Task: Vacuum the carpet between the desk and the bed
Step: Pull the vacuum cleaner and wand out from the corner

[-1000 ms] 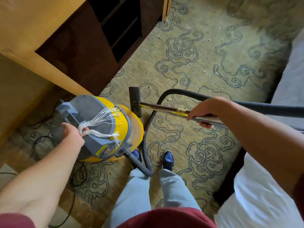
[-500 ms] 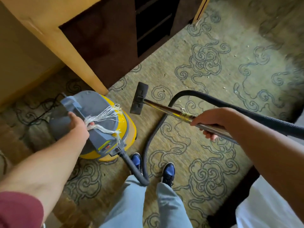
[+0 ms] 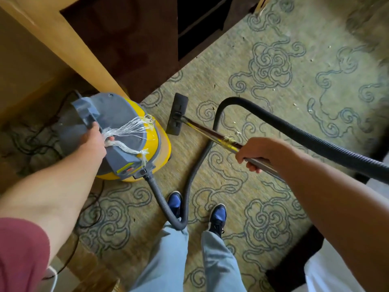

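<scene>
A yellow canister vacuum (image 3: 162,142) with a grey lid stands on the patterned carpet (image 3: 263,95) beside the desk's wooden leg (image 3: 84,55). My left hand (image 3: 93,142) grips the grey handle on its lid, where frayed white string is tied. My right hand (image 3: 255,153) is shut on the metal wand (image 3: 208,131), whose black floor head (image 3: 177,113) rests flat on the carpet next to the canister. The black hose (image 3: 294,133) arcs from the wand behind my right arm, and its other end loops past my shoes into the canister.
Dark desk cabinet (image 3: 134,39) with open shelves stands at the top. Black power cords (image 3: 31,142) lie tangled on the floor at left. The white bed (image 3: 328,272) with its dark base fills the lower right. Pale crumbs dot the carpet at upper right. My blue shoes (image 3: 217,216) stand below the wand.
The view has swung, so desk and vacuum sit further right and lower in frame. The floor head lies a little further from the canister. Both hands keep their grips.
</scene>
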{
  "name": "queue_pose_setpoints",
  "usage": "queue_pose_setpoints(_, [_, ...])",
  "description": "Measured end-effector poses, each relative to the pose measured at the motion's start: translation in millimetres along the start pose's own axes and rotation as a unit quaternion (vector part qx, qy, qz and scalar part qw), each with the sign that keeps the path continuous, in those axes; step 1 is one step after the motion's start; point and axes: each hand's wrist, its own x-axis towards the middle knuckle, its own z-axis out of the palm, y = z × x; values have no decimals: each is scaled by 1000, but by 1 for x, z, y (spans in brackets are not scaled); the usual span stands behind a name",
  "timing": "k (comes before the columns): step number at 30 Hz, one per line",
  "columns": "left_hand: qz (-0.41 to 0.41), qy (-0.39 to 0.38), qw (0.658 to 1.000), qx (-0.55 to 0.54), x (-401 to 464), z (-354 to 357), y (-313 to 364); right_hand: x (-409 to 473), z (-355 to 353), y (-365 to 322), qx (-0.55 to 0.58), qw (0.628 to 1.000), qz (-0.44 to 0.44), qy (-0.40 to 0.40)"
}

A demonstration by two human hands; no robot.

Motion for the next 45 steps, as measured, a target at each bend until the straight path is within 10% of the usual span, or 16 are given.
queue_pose_setpoints(7, [7, 87, 990, 110, -19, 12, -9, -20, 4, 12, -13, 999, -37, 33])
queue_pose_setpoints(13, [346, 208, 775, 486, -90, -17, 6, -47, -6, 30, 14, 998, -46, 38])
queue_pose_setpoints(18, [436, 98, 729, 519, -158, 10, 5, -80, -17, 52, 39, 996, -68, 50])
queue_pose_setpoints(22, [527, 23, 625, 576, -203, 33, -5, -112, -20, 74, 51, 991, -101, 76])
queue_pose_setpoints(25, [526, -2, 629, 573, -250, 50, -9, -129, -18, 95, 71, 988, -107, 82])
queue_pose_setpoints(29, [679, -81, 438, 583, -316, 74, -29, -159, -24, 133, 97, 981, -142, 89])
queue_pose_setpoints(34, [676, -135, 432, 581, -407, 105, -66, -190, -34, 179, 88, 983, -134, 86])
queue_pose_setpoints(39, [734, -287, 275, 551, -494, 114, -122, -239, -47, 220, 81, 981, -137, 107])
queue_pose_setpoints(45, [582, -352, 524, 513, -587, 112, -154, -306, -52, 267, 94, 984, -96, 121])
